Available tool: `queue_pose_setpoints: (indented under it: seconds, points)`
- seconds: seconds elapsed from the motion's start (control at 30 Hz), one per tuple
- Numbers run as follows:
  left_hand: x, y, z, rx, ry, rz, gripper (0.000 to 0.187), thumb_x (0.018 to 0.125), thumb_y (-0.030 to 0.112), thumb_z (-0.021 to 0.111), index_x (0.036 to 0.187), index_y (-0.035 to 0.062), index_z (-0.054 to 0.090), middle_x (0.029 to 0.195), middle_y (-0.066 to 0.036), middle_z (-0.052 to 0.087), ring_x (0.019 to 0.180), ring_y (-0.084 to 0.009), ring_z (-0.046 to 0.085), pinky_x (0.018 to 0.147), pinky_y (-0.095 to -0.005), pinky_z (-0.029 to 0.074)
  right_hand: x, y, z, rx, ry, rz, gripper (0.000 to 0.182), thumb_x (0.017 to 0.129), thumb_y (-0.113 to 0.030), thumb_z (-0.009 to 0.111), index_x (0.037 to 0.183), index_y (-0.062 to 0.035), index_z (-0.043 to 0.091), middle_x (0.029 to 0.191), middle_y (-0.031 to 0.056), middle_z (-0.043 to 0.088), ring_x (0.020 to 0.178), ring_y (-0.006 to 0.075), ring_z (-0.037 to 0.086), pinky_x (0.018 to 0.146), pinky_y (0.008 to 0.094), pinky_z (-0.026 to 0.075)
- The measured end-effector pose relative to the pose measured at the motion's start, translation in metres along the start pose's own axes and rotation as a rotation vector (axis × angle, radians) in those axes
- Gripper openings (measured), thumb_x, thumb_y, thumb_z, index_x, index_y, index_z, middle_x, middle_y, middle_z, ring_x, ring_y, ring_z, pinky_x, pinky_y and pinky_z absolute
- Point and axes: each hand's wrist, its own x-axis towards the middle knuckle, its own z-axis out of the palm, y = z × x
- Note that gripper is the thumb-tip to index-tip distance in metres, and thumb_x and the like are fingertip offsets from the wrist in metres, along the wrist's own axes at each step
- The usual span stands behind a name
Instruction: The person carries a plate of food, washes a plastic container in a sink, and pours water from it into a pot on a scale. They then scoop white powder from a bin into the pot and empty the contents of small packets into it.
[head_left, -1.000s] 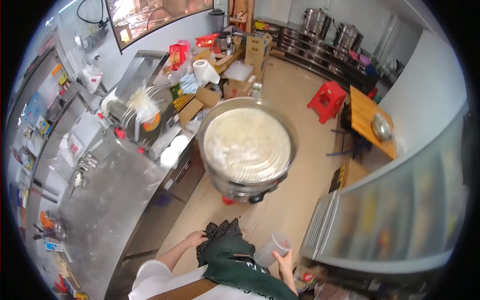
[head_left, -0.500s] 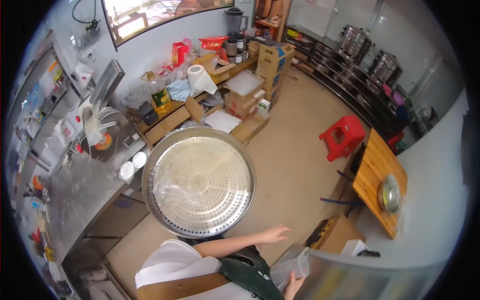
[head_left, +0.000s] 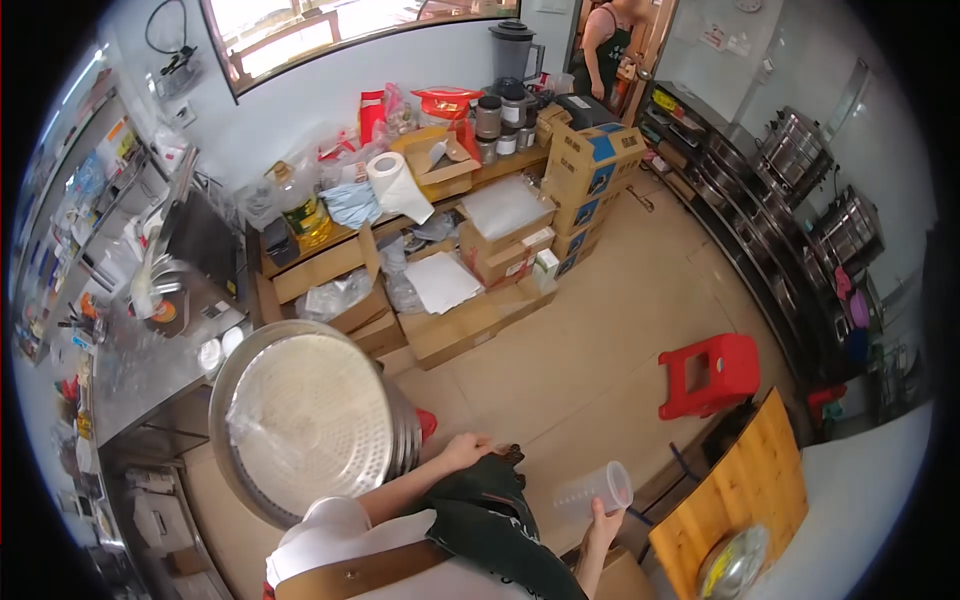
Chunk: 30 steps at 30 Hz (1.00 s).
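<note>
My right hand (head_left: 600, 522) is closed around a clear plastic measuring cup (head_left: 572, 497) with a wide rim, tilted on its side. Marks run along the cup's wall, and nothing can be made out inside it. My left hand (head_left: 467, 452) hangs loosely in front of the dark green apron (head_left: 490, 500), with nothing visible in it. To the left of that hand stands a large round stack of steamer trays (head_left: 405, 430). The top tray (head_left: 320, 410) has a perforated bottom, and clear plastic film lies on its left part.
A red stool (head_left: 735, 370) stands on the floor at right. Nearby is a wooden folding table (head_left: 735, 480) bearing a metal bowl (head_left: 735, 562). Cardboard boxes (head_left: 590, 165) line the back wall, and steamers (head_left: 795, 150) fill the right shelf. A person (head_left: 600, 50) stands in the doorway.
My view has shifted, so the steamer stack sits lower and further left. The measuring cup has come up into fuller view in my right hand. A person now shows in the doorway.
</note>
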Motion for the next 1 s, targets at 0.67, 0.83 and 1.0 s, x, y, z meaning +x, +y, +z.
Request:
queue_pose_setpoints:
  seconds: [0.67, 0.83, 1.0]
  points:
    - [0.516, 0.067, 0.063, 0.501, -0.122, -0.379, 0.055, 0.084, 0.055, 0.054, 0.092, 0.0039, 0.072, 0.095, -0.023, 0.067, 0.092, -0.0395, 0.064, 0.085, -0.0455, 0.048, 0.603, -0.154, -0.106, -0.117, -0.012, -0.129, 0.064, 0.084, -0.012, 0.069, 0.139, 0.0016, 0.037, 0.134, 0.0148, 0.050, 0.122, 0.0256, 0.050, 0.106, 0.0375, 0.036]
    - [0.484, 0.103, -0.010, 0.220, -0.130, -0.932, 0.054, 0.081, 0.051, 0.061, 0.104, 0.0024, 0.068, 0.105, -0.025, 0.064, 0.093, -0.0409, 0.063, 0.083, -0.0464, 0.049, 0.757, -0.173, -0.126, -0.131, -0.029, -0.096, 0.066, 0.080, -0.009, 0.071, 0.136, 0.0029, 0.040, 0.128, 0.0150, 0.054, 0.120, 0.0245, 0.050, 0.105, 0.0372, 0.037]
    - [0.668, 0.190, -0.069, 0.574, -0.376, -0.710, 0.050, 0.086, 0.043, 0.057, 0.113, 0.0020, 0.063, 0.110, -0.024, 0.063, 0.101, -0.0405, 0.060, 0.088, -0.0466, 0.047, 0.835, -0.221, -0.131, -0.070, 0.232, 0.017, 0.071, 0.079, -0.016, 0.074, 0.138, 0.0005, 0.038, 0.130, 0.0124, 0.053, 0.123, 0.0223, 0.049, 0.105, 0.0368, 0.037]
